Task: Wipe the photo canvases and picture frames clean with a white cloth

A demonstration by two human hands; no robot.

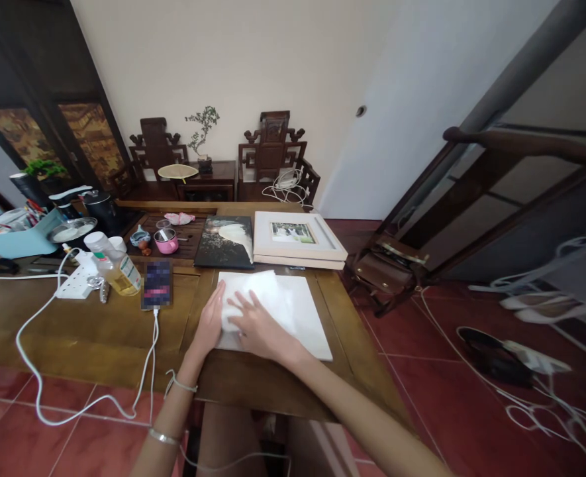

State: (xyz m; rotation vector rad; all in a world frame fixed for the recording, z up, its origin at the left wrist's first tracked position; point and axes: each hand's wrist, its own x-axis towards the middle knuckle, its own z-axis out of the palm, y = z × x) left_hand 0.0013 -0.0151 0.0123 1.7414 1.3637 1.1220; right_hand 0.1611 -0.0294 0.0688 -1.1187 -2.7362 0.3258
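Observation:
A flat white board (pixel 312 321) lies on the wooden table in front of me. On its left part rests a white sheet or cloth (pixel 270 291); the material is too washed out to tell. My right hand (pixel 260 324) lies on this white piece, palm down with its fingers spread. Along the board's left edge, my left hand (pixel 210 322) is stretched out with its fingers straight, touching the edge. The left thumb is hidden.
Behind the board are a framed photo (pixel 297 240) and a dark picture panel (pixel 224 241). To the left lie a phone (pixel 156 286) on a white cable, a bottle (pixel 116 270), a power strip (pixel 77 281) and a pink cup (pixel 166 241). A wooden chair (pixel 402 218) stands right.

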